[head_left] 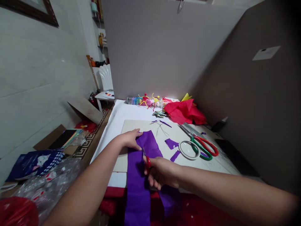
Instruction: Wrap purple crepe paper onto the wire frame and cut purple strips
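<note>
A long purple sheet (138,191), thin like cloth or crepe paper, lies over the board and hangs past the table's front edge. It is split partway into two strips. My left hand (129,138) grips its upper left edge, with thumb and fingers on either side of a fold. In my right hand (162,171) is a small pair of scissors with red handles (148,161); the blades point away from me and sit at the cut in the sheet. Cut purple scraps (171,143) and a thin wire figure (160,126) with purple bits lie beyond.
Large scissors with red and green handles (205,146) and a white tape roll (181,150) lie right of the sheet. Behind are red crepe paper (185,111), pipe-cleaner figures (145,99) and coloured markers (134,100). Grey panels (160,47) stand at the back and right.
</note>
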`<control>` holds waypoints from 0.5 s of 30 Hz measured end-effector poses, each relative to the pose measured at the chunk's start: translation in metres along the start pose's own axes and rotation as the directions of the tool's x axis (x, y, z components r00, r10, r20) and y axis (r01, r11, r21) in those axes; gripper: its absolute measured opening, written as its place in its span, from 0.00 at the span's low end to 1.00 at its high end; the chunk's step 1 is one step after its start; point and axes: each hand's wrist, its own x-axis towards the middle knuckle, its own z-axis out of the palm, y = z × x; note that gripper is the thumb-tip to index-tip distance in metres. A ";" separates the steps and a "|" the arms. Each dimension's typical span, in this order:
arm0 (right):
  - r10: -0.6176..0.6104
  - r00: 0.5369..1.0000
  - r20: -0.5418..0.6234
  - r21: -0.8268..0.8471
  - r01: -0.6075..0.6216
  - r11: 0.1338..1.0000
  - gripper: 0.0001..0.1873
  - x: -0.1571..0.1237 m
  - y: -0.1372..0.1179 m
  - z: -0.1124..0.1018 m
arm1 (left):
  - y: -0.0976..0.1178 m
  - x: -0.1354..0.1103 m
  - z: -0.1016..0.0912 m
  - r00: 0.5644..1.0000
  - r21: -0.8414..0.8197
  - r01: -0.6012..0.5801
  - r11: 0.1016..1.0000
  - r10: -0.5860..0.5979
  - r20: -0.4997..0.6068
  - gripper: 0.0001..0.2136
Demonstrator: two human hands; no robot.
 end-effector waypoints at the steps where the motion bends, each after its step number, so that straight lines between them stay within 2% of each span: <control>1: -0.004 1.000 -0.005 -0.001 0.004 1.000 0.26 0.001 -0.001 0.000 | 0.000 0.000 0.000 1.000 0.001 0.000 1.000 0.000 0.001 0.44; 15: -0.092 0.984 -0.154 -0.036 0.087 0.996 0.21 0.007 -0.006 0.010 | 0.001 -0.001 -0.001 1.000 -0.014 0.006 1.000 -0.006 0.011 0.43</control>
